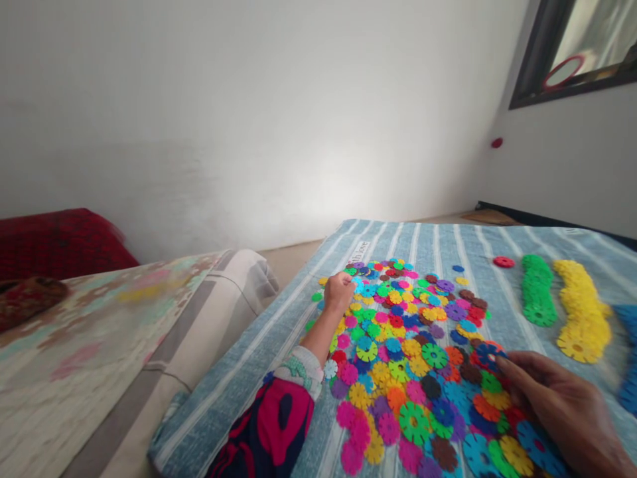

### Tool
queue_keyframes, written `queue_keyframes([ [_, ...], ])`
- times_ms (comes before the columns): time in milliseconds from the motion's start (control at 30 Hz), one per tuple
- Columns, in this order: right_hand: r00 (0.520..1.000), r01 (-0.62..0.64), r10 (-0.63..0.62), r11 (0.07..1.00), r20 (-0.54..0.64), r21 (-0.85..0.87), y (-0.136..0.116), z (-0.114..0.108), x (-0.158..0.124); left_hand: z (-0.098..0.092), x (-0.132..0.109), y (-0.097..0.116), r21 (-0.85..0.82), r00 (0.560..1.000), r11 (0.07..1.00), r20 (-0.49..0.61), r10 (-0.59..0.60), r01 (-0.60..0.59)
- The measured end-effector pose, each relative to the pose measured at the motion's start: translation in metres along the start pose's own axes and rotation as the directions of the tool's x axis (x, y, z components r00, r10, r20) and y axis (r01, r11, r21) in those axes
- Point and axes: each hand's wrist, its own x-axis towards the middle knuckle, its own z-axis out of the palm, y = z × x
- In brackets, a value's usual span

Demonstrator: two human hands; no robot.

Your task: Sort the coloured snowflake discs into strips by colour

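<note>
A wide heap of notched plastic discs (398,368) in many colours lies on a blue striped cloth (239,405). At the heap's far left edge, my left hand (340,292) is closed in a pinch on a light blue notched disc (357,285). My right hand (557,392) is at the heap's right side, thumb and fingers pinched at the edge of a dark blue notched disc (486,353); its other fingers are partly hidden. Right of the heap lie a row of overlapping green discs (538,290) and a row of yellow discs (583,312).
A small red pile of discs (503,262) lies beyond the green row. Blue discs (630,358) show at the right edge. To the left stands a surface under a patterned cover (99,358), with red fabric (60,242) behind. A white wall (279,119) rises beyond.
</note>
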Motion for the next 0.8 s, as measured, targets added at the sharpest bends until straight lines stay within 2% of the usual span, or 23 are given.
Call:
queue_keyframes([
  [300, 0.999, -0.038, 0.038, 0.999, -0.018, 0.008, -0.007, 0.001, -0.002, 0.014, -0.006, 0.014, 0.082, 0.984, 0.992, 0.157, 0.081, -0.095],
  [467, 0.998, -0.056, 0.056, 0.998, -0.022, 0.013, -0.011, 0.0, -0.003, 0.012, -0.008, 0.015, 0.171, 0.977, 0.976, 0.182, 0.107, -0.139],
  [633, 0.999, -0.04, 0.04, 0.999, -0.008, -0.003, -0.005, -0.001, 0.0, 0.008, -0.014, 0.018, 0.244, 0.962, 0.949, 0.233, 0.145, -0.202],
  [800, 0.999, -0.04, 0.04, 0.999, -0.021, -0.013, -0.003, 0.0, 0.001, 0.005, -0.019, 0.022, 0.289, 0.961, 0.932, 0.231, 0.152, -0.217],
])
